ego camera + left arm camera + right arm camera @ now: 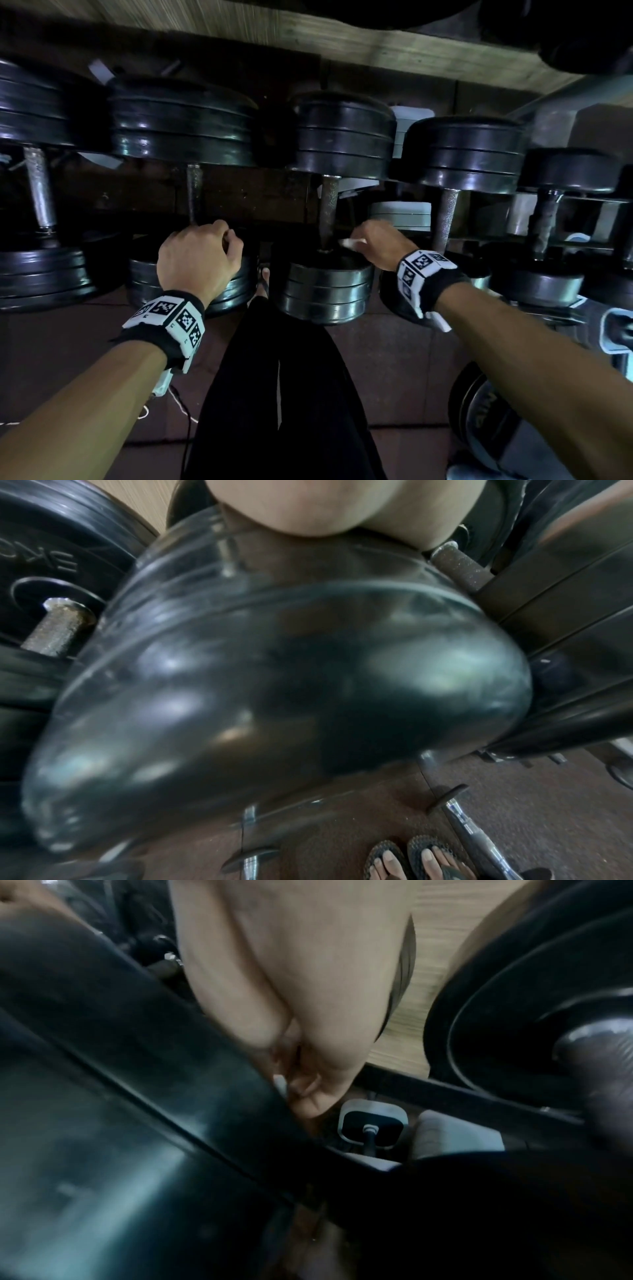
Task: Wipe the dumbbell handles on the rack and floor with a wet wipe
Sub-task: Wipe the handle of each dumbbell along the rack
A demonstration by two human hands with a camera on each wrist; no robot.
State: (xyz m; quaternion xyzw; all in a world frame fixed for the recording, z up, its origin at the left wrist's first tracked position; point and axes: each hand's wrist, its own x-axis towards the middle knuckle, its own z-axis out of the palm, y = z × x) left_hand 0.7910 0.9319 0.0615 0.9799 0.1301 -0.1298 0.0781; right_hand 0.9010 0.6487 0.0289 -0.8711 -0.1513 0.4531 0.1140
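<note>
Steel-handled dumbbells line the front edge of the rack (239, 202) as a person wipes them down. The right hand (380, 243) pinches a white wet wipe (351, 242) against the lower end of one knurled handle (328, 209), just above its near plates. The left hand (198, 260) curls round the bottom of the neighbouring handle (194, 192), seemingly steadying that dumbbell. To do the stroke well, the wipe should wrap the bar fully and travel its whole length, twisting so the knurling (where grime lodges) is reached. Raised lettering on a plate (41, 558) in the left wrist view, seen upside down, appears to read "5KG"; markings on a plate (486, 404) at the floor's right edge are illegible.
</note>
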